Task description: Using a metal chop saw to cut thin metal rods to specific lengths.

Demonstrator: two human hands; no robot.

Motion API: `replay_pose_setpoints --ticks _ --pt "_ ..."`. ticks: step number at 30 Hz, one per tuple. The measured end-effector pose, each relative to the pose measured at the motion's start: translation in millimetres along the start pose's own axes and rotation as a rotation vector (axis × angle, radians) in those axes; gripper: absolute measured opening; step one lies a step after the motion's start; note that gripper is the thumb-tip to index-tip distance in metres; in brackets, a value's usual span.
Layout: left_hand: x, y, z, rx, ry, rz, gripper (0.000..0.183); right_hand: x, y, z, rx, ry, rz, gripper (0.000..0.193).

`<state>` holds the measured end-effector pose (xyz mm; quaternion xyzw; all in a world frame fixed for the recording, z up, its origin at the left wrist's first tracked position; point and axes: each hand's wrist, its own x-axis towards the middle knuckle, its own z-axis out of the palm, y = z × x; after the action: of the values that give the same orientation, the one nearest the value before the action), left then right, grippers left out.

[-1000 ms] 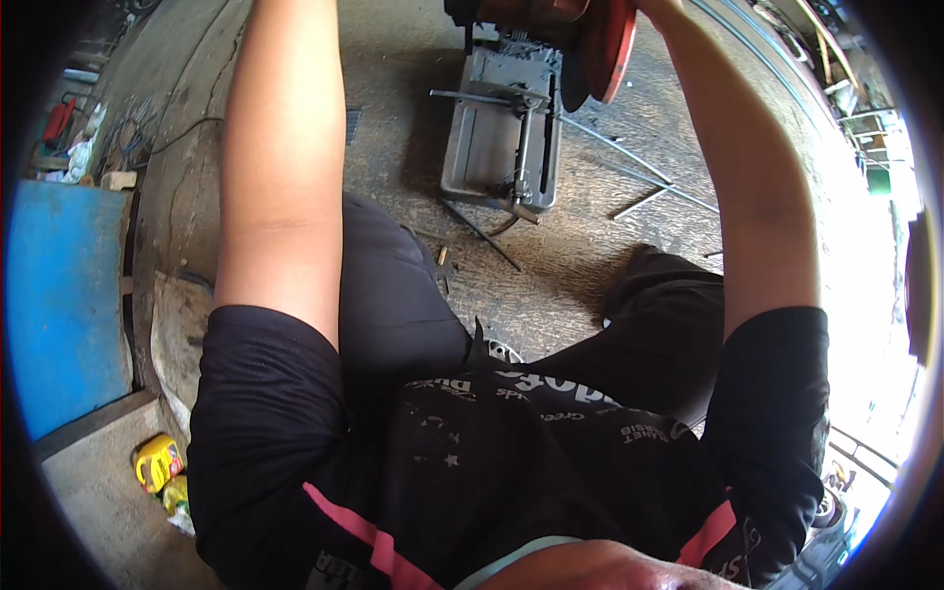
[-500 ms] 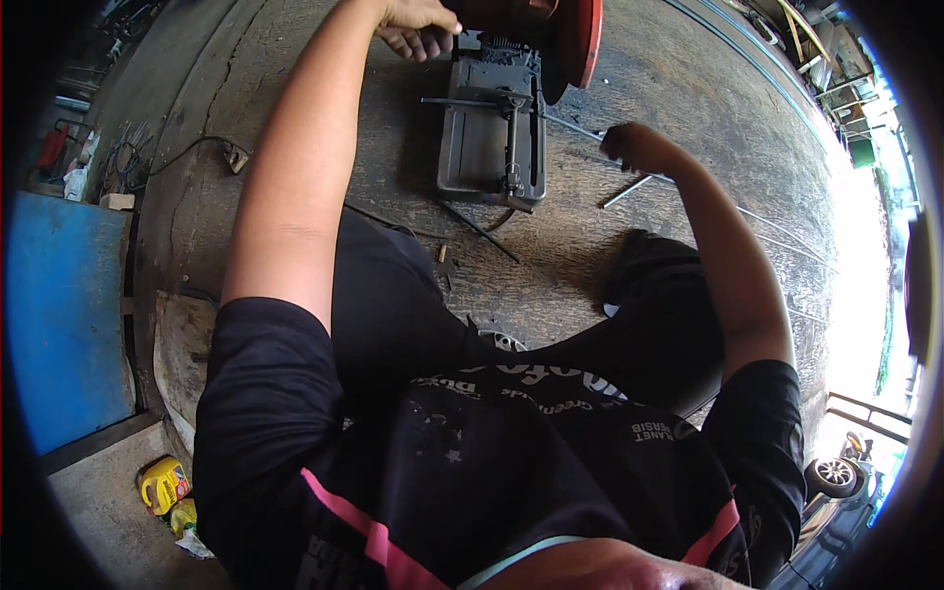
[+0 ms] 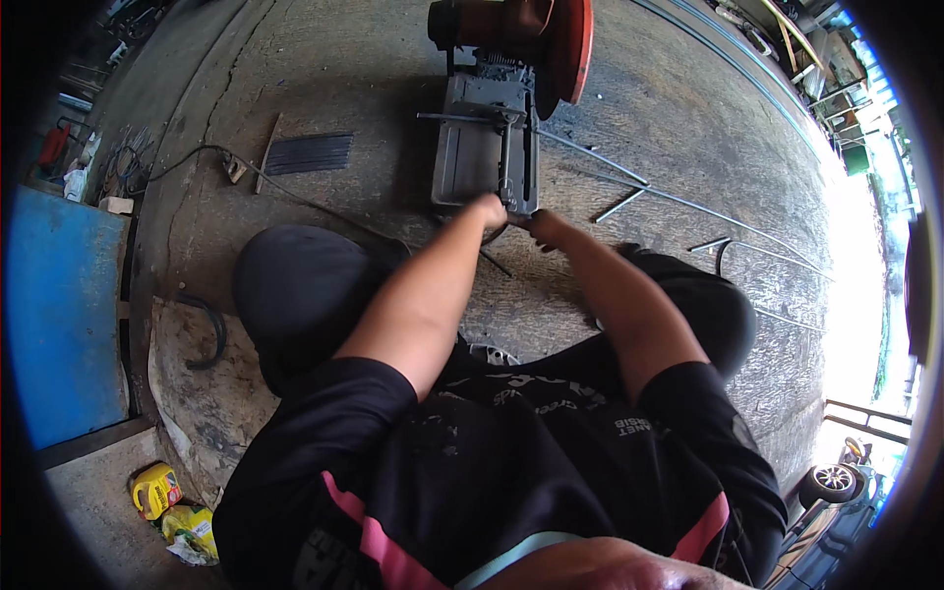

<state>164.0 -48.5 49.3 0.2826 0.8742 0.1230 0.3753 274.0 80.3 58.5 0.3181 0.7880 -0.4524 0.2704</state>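
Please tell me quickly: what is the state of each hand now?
Left hand: at the near end of the grey rectangular metal saw base; grip cannot be told.
Right hand: blurred, beside that same end; open or closed cannot be told.

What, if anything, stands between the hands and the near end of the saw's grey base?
Nothing visible does. The left hand is at the near edge of the grey base, the right hand by its near right corner. The red disc guard is at the far end, clear of both. Exact contact is too unclear to tell.
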Motion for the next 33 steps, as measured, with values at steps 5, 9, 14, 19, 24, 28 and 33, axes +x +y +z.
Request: replay_pose_setpoints --ticks 5,9,14,19,24,28,33 --pt "-11 62 35 0.037 0.146 -0.023 0.052 78 98 24 0.477 0.441 0.033 0.033" --pt "-21 55 39 -0.041 0.067 -0.145 0.050 63 82 42 0.602 0.355 0.126 0.030" --pt "-1 51 72 -0.159 0.196 -0.280 0.046 20 75 39 -0.222 0.416 -0.448 0.031" --pt "-1 70 80 -0.099 0.426 -0.426 0.050 6 68 34 -0.286 0.384 -0.351 0.039" --pt "-8 88 69 -0.480 0.338 -0.483 0.060 12 69 27 0.879 0.110 -0.156 0.042" --pt "-21 97 53 -0.151 0.175 -0.534 0.069 -10 58 25 0.865 0.163 -0.188 0.037" --pt "16 69 83 0.074 0.305 -0.428 0.070 19 79 26 0.562 0.300 -0.293 0.037"
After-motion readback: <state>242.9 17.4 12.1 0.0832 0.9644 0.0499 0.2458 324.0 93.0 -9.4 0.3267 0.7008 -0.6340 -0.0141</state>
